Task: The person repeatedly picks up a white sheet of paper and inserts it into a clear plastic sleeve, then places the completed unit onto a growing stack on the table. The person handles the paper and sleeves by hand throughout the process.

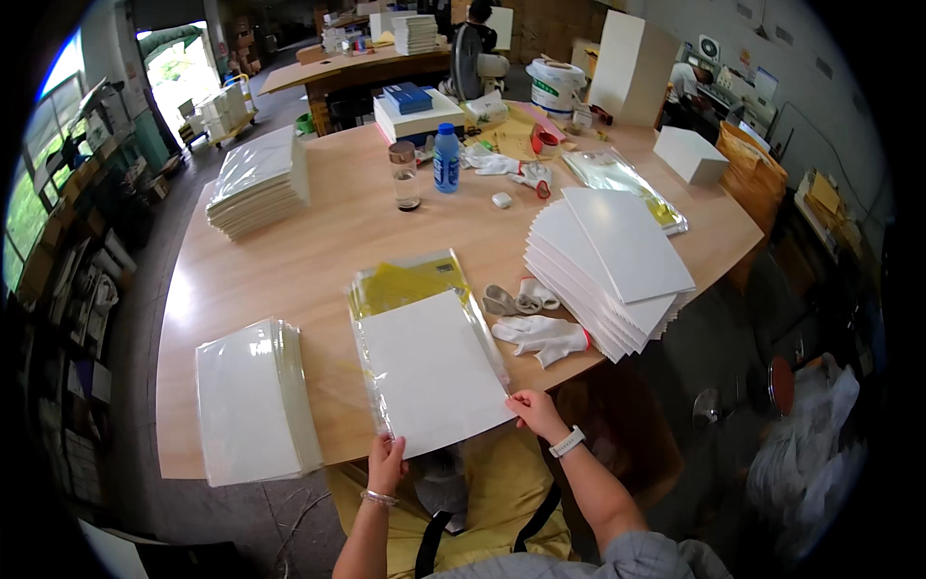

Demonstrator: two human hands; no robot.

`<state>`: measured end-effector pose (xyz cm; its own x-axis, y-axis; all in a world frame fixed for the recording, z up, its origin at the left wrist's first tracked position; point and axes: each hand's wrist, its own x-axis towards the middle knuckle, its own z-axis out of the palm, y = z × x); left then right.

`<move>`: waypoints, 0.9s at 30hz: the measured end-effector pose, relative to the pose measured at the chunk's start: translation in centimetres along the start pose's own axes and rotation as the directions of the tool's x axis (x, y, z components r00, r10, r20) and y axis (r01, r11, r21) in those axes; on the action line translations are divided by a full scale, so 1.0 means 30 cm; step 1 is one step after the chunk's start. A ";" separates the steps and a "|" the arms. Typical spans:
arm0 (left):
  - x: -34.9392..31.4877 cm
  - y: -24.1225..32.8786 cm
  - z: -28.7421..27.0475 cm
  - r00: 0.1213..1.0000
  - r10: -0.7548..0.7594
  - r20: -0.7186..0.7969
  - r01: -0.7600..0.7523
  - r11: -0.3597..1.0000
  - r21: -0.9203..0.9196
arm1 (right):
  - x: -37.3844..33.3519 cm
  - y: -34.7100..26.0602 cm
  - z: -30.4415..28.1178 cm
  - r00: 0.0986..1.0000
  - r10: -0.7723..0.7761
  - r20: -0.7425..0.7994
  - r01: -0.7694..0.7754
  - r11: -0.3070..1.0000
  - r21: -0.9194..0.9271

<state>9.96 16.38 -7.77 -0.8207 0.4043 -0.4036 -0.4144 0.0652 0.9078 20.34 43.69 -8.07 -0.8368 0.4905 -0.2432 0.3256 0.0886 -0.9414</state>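
A white rectangular board lies at the table's front edge, partly inside a clear plastic sleeve whose far end shows yellow beneath. More clear sleeves lie under it. My left hand pinches the board's near left corner. At the near right corner my right hand is closed on the board's edge. Right of the board lie a white glove with a red cuff and a crumpled greyish glove. Beyond them fans a pile of white boards.
Plastic-wrapped stacks stand at the front left and back left. A drinking glass and a blue bottle stand mid-table. Farther back are a white bucket, a white box and a shiny sleeve pile. Two people work in the background.
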 end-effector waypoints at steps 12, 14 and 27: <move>-0.197 0.380 -0.443 0.803 0.588 -0.100 -0.415 0.671 0.614 | -0.052 -0.203 0.494 0.945 -0.271 0.183 0.209 0.931 0.299; -0.212 0.372 -0.666 0.682 0.686 -0.252 -0.467 0.675 0.572 | -0.077 -0.303 0.697 0.892 -0.355 0.279 0.207 0.870 0.447; -0.145 0.224 -0.929 0.185 0.907 -0.378 0.062 0.373 0.926 | -0.049 -0.303 0.765 0.693 -0.491 0.528 0.277 0.857 0.434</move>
<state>-0.20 -10.36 -3.08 -0.6766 -0.2111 0.7054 0.1583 0.8939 0.4194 8.52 22.27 -4.51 -0.9720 -0.1614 0.1707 -0.1441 -0.1642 -0.9759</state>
